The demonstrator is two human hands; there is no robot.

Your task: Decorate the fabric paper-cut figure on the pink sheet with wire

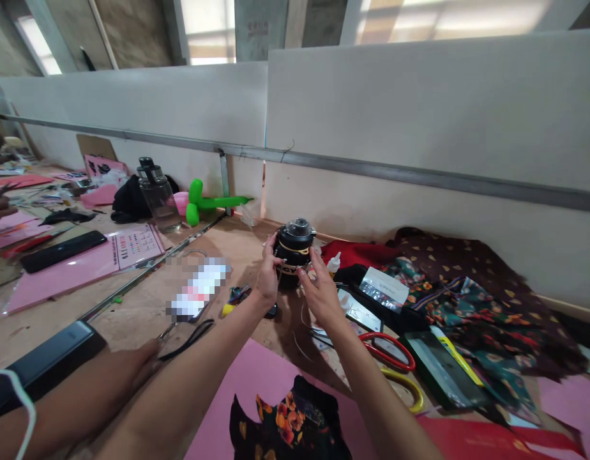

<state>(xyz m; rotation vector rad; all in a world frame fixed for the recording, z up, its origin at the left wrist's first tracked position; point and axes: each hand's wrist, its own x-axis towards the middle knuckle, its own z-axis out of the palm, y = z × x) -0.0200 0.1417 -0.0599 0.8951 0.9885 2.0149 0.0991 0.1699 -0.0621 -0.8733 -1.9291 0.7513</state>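
A black bottle (295,241) with a clear-topped lid and a tan band round its neck stands upright near the middle of the view. My left hand (268,271) wraps its left side, and my right hand (320,284) presses on its right side. Whether the bottle's base touches the table is hard to tell. Just right of my right hand is a small white squeeze bottle (333,263). Between my forearms lies a pink sheet (228,406) bearing a dark floral fabric cut-out (288,418).
Red-handled scissors (393,348), a yellow handle (410,386) and folded floral cloth (486,319) lie to the right. Left are a phone (199,287), another person's hand (144,358), a clear water bottle (158,198) and a green balloon (218,202). A white panel (419,108) stands behind.
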